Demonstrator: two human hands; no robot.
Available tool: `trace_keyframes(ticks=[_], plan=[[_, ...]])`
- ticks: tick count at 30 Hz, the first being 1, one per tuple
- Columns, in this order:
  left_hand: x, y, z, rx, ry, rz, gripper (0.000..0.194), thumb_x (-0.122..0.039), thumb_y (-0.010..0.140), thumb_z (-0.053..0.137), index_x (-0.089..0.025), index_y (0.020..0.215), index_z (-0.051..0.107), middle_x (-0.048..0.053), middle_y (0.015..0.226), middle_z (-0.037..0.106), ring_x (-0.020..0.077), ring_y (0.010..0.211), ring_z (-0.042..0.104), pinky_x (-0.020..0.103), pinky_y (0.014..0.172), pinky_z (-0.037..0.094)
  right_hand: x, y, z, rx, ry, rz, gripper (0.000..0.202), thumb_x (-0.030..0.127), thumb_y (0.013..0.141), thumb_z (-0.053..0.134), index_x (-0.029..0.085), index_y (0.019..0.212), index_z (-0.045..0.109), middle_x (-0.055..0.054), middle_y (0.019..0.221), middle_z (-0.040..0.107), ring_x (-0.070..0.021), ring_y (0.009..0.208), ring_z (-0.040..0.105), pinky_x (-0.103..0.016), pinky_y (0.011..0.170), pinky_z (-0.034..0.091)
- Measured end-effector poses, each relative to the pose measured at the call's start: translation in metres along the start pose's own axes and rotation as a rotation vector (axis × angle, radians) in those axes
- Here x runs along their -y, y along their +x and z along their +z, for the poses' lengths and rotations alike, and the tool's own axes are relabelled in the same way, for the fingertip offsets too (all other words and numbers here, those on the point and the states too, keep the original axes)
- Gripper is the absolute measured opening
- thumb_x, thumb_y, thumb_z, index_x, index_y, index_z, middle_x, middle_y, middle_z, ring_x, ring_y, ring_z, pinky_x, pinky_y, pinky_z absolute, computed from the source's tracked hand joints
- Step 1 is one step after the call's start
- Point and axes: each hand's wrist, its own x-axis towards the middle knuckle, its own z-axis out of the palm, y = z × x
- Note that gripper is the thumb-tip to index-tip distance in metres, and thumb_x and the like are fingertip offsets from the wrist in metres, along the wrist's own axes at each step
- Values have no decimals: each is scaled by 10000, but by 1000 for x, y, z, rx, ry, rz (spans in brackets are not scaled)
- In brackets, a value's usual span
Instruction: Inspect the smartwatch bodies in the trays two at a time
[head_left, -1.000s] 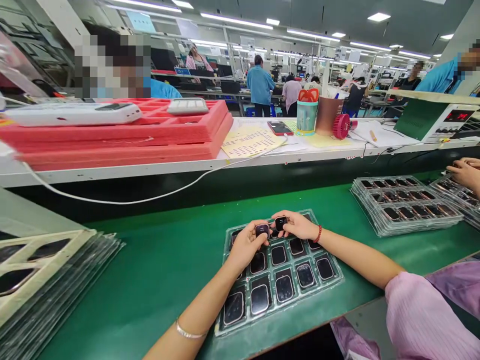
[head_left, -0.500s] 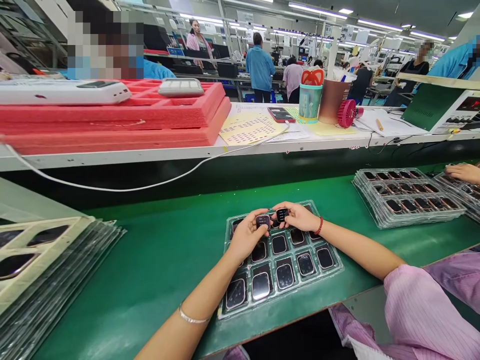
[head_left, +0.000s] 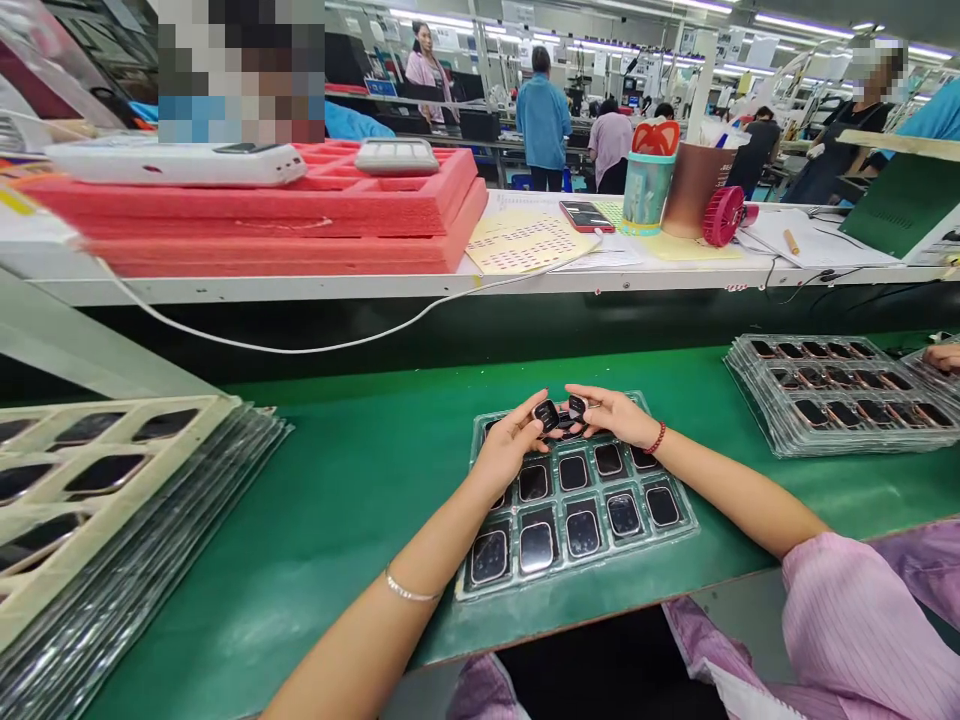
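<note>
A clear plastic tray (head_left: 525, 578) lies on the green table in front of me, with rows of square dark-screened smartwatch faces in its pockets. Above its far row, my left hand (head_left: 511, 445) pinches one smartwatch face (head_left: 546, 414) between thumb and fingers, tilted. Close beside it, my right hand (head_left: 616, 414) grips another smartwatch face (head_left: 577, 406), also tilted. The two pieces are near each other but seem apart. My hands hide part of the tray's far row.
Stacked trays of watch faces (head_left: 840, 440) stand at the right, near another person's hand (head_left: 942, 357). A tall tray stack (head_left: 180, 500) stands left. A white shelf (head_left: 525, 287) behind carries red foam trays (head_left: 315, 262), a phone (head_left: 586, 216), cups and a pink fan (head_left: 722, 216). A white cable (head_left: 300, 350) droops below it.
Both watch faces have tilted in my hands; the right one's screen has turned aside. The view has shifted slightly left. The tray stays put on the table.
</note>
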Motion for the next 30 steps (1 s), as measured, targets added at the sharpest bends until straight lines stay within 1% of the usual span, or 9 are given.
trace_keyframes(ticks=[4, 8, 12, 16, 26, 30], plan=[[2, 1, -1, 42, 11, 26, 713, -445, 776, 723, -202, 1411, 508, 83, 1050, 651, 169, 774, 688, 234, 582, 510, 0, 0, -2, 7, 29, 0, 568, 325, 766, 798, 188, 1283, 607, -102, 1201, 684, -120, 722, 705, -257, 660, 620], [3, 1, 0, 105, 15, 43, 737, -420, 773, 733, -212, 1428, 466, 58, 999, 640, 128, 701, 661, 219, 571, 491, 0, -1, -3, 34, -2, 8, 533, 338, 755, 806, 174, 1228, 621, -81, 1117, 700, -76, 594, 645, -239, 603, 598], [4, 2, 0, 118, 8, 38, 762, -415, 763, 748, -217, 1433, 442, 51, 995, 643, 121, 692, 661, 223, 594, 498, 2, -2, -2, 45, -44, -2, 524, 345, 771, 792, 173, 1233, 614, -74, 1104, 690, -61, 547, 608, -230, 559, 577], [4, 2, -1, 129, 6, 33, 732, -415, 774, 738, -216, 1418, 452, 61, 1024, 650, 120, 690, 663, 229, 606, 498, 2, -2, -2, 47, -57, -11, 521, 357, 789, 773, 166, 1244, 605, -79, 1103, 693, -57, 532, 585, -226, 542, 559], [4, 2, -1, 123, 22, 12, 736, -433, 765, 741, -217, 1406, 450, 66, 1052, 645, 125, 701, 667, 242, 623, 500, 1, -2, -2, 66, -37, -21, 527, 386, 791, 779, 181, 1239, 595, -104, 1200, 673, -39, 507, 571, -209, 509, 525], [4, 2, -1, 125, 26, 11, 727, -430, 773, 734, -212, 1405, 450, 70, 1059, 649, 127, 701, 667, 251, 629, 502, 2, -2, -2, 73, -38, -24, 520, 389, 793, 776, 188, 1237, 596, -98, 1187, 683, -42, 506, 574, -214, 512, 529]])
